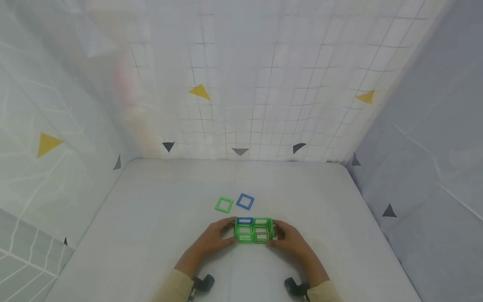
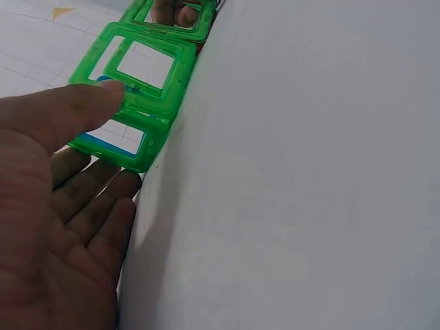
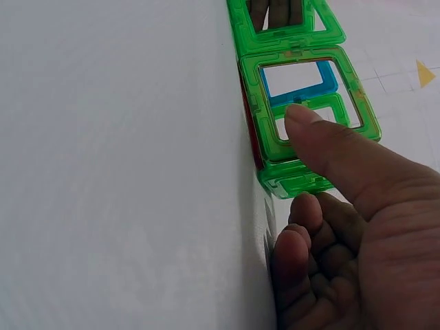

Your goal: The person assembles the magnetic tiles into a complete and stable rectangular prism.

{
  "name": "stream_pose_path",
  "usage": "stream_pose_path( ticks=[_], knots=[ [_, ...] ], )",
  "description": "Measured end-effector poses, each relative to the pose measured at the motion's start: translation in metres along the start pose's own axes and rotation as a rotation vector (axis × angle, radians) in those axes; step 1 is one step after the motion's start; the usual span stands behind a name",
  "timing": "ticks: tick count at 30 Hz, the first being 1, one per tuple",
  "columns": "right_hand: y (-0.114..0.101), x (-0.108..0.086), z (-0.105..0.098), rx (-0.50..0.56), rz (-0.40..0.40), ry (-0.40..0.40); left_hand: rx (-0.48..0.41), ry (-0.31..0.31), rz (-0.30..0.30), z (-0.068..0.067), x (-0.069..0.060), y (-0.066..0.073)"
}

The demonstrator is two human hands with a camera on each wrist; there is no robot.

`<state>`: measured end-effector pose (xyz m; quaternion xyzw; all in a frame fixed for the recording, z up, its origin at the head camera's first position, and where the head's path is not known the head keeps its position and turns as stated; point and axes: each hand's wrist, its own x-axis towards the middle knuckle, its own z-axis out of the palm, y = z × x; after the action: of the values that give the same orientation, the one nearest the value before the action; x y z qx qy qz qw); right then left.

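Note:
A block of see-through magnetic tiles (image 1: 254, 233), two open square frames wide, stands on the table between both hands. Its tiles are mostly green, with a blue one (image 1: 245, 220) at the back left. Along its base, a red edge (image 3: 253, 134) shows in the right wrist view. My left hand (image 1: 212, 241) holds the left end, thumb on the near green tile (image 2: 180, 75) and the other fingers by the side. At the right end my right hand (image 1: 293, 241) grips likewise, thumb over the near tile's frame (image 3: 254, 103). Some fingertips are hidden behind the block.
Two loose square tiles, one green (image 1: 227, 199) and one blue (image 1: 247, 195), lie flat just beyond the block. The white table (image 1: 170, 193) is enclosed by pale sheets (image 1: 241, 105) at the back and both sides, marked with yellow and dark triangles.

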<state>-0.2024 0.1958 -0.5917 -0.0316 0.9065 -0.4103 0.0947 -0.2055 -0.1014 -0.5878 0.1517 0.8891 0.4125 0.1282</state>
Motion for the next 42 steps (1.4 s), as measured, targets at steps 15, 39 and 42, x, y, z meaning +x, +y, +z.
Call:
stream_pose_path(
  ticks=[15,39,42],
  knots=[
    [0.003,0.001,0.001,-0.005,0.020,0.009,0.092,0.447,-0.225,-0.020,0.039,-0.014],
    [0.001,0.001,0.000,0.036,-0.015,0.000,0.447,0.346,-0.290,-0.020,0.079,0.010],
    [0.002,0.001,0.001,0.042,-0.015,0.001,0.459,0.315,-0.283,-0.024,0.078,0.013]
  ],
)
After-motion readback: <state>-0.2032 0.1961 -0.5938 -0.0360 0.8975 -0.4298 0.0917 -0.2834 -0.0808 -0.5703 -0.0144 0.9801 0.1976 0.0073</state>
